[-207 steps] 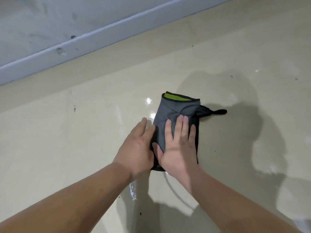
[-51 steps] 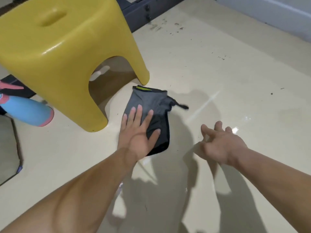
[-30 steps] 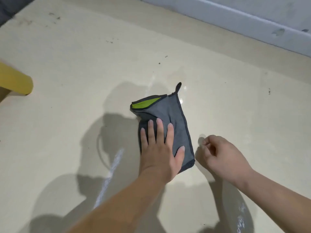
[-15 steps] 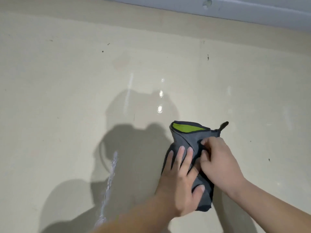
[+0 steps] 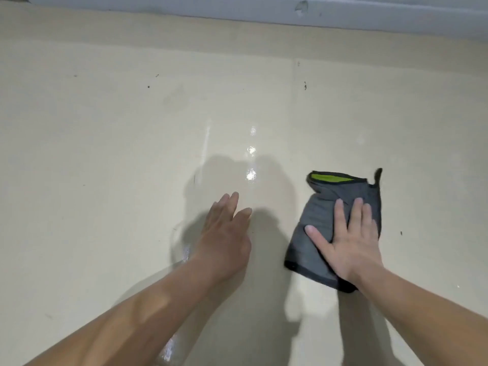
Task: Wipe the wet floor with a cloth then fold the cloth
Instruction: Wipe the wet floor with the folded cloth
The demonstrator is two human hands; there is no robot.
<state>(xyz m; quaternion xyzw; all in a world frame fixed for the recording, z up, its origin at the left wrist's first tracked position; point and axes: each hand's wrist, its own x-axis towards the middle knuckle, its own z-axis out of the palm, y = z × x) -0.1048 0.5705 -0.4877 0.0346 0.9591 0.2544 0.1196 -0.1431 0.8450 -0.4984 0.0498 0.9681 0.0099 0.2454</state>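
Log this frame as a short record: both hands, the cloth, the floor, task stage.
left hand: open, fingers straight, off the cloth; floor contact unclear
right hand: flat, pressing on the cloth
cloth: grey with black trim, roughly folded, green inner face showing at far edge, loop at far right corner
floor: cream, glossy; wet streak beside the left wrist
task stage: likely mid-wipe; some water left on the floor, fold not neat

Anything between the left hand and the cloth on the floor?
Nothing visible. Only bare floor separates the open left hand from the gray cloth to its right. The right hand presses flat on the cloth.
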